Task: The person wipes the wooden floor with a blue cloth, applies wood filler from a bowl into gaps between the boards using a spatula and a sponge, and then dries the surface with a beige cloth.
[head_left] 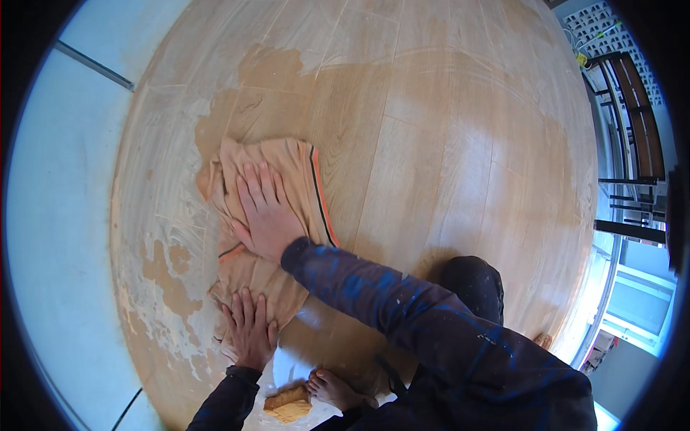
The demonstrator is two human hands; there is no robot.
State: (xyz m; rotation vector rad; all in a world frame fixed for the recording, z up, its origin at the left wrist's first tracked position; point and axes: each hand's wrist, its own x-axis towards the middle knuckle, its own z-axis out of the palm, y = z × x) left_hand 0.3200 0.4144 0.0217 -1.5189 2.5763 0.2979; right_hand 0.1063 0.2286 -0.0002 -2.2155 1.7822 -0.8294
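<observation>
A tan cloth [287, 161] with a black and orange stripe along one edge lies rumpled on the wood-plank floor [417, 165]. My right hand [266, 215] presses flat on its upper part, fingers stretched out and slightly apart. Lower down and closer to me, my left hand [249, 330] rests on the cloth's near end with its fingers spread. Neither hand grips the fabric. Around the cloth the floor shows whitish smears and brown wet-looking patches [169, 280].
A yellow-orange sponge-like block [287, 404] sits by my bare foot [334, 388]. My dark-clad knee [472, 287] is at the right. A white wall [65, 194] borders the floor on the left. Brown slatted furniture [636, 115] stands at the far right.
</observation>
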